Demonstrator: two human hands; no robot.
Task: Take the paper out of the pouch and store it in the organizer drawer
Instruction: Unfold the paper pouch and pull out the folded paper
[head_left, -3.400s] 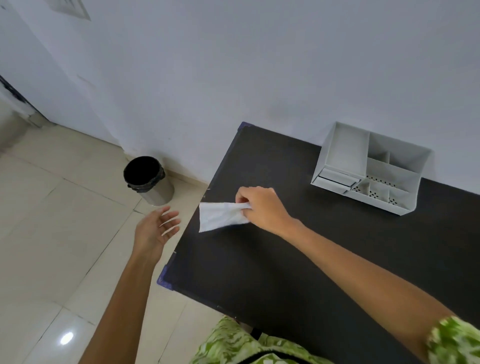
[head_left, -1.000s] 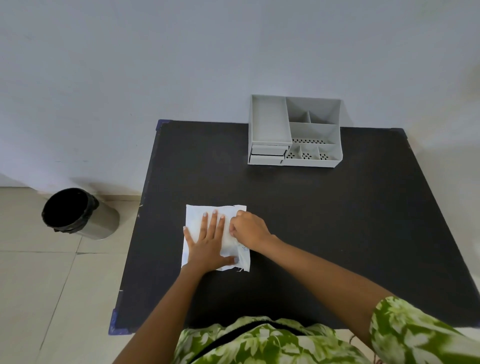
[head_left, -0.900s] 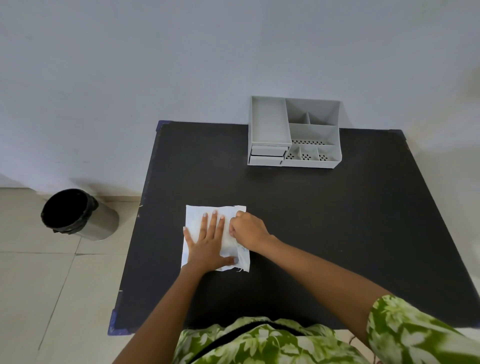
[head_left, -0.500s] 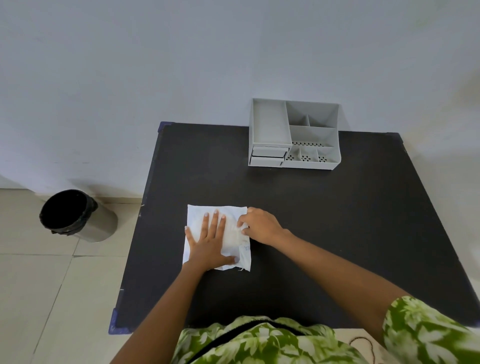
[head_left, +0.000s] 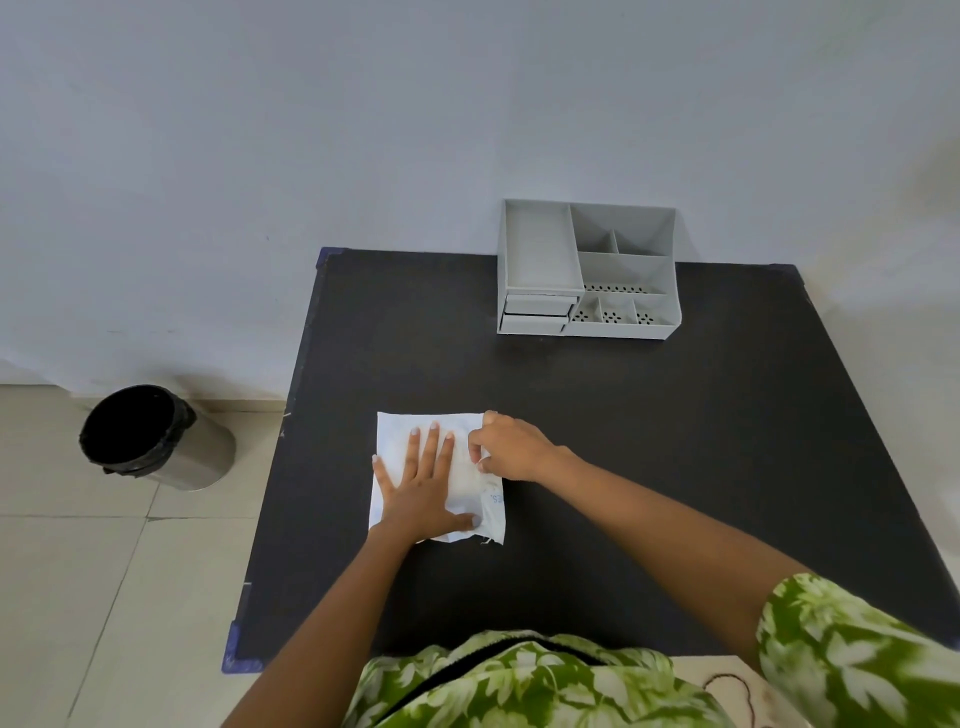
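Observation:
A white fabric pouch lies flat on the black table, left of centre. My left hand rests palm-down on it with fingers spread, pressing it to the table. My right hand pinches the pouch's right edge near its upper corner. No paper is visible; whatever is inside the pouch is hidden. A grey organizer stands at the table's far edge against the wall, with two shut drawers at its lower left.
A black-lined metal bin stands on the tiled floor left of the table. A pale wall runs behind the table. My green patterned clothing fills the bottom of the view.
The pouch went from hanging in my right hand to lying flat under my left palm. In the last second my right hand shifted from the pouch's middle to its upper right edge.

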